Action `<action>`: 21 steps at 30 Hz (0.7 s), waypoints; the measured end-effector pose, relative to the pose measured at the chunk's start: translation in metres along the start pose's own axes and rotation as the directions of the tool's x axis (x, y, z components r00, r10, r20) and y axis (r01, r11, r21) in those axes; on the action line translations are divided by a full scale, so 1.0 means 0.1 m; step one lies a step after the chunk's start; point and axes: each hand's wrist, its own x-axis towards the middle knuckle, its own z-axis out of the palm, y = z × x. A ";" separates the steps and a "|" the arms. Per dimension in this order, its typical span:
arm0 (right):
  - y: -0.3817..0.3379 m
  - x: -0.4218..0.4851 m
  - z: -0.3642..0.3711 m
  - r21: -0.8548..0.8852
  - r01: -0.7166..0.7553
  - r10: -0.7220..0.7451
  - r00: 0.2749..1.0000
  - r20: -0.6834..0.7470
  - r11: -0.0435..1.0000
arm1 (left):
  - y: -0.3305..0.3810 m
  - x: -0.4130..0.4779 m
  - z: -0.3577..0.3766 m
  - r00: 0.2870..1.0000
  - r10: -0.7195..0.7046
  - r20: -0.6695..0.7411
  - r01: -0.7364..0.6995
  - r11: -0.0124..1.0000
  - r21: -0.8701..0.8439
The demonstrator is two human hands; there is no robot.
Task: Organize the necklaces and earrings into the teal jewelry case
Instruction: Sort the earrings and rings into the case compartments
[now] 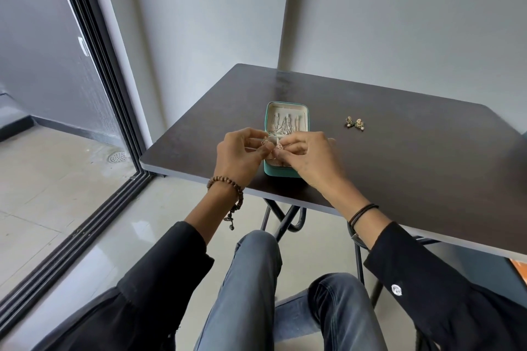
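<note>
The teal jewelry case [288, 107] lies open on the dark table [399, 157], its cream lid lining holding several silver necklaces [282, 124]. Both my hands hover over the case's lower half and hide most of it. My left hand [242, 155] pinches a small gold filigree earring [265, 142]. My right hand [309, 157] pinches a second gold earring [279, 147] right beside it. A pair of gold earrings with pearl drops [354, 123] lies on the table to the right of the case.
The table stands against a grey wall, its near edge above my knees. A sliding glass door with a dark frame [94, 71] runs along the left. Metal table legs [285, 216] show below the tabletop.
</note>
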 end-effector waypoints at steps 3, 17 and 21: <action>-0.01 -0.02 -0.02 -0.028 0.021 -0.021 0.999 0.026 0.999 | 0.01 0.00 0.00 1.000 -0.011 -0.007 0.011 1.000 0.003; 0.04 -0.08 -0.05 -0.021 0.019 -0.019 1.000 0.013 1.000 | 0.02 0.01 0.05 0.992 0.015 0.122 -0.035 0.986 0.164; 0.02 -0.10 -0.07 -0.016 0.026 -0.026 1.000 0.015 1.000 | 0.04 0.02 0.04 0.991 0.038 0.126 -0.065 0.972 0.224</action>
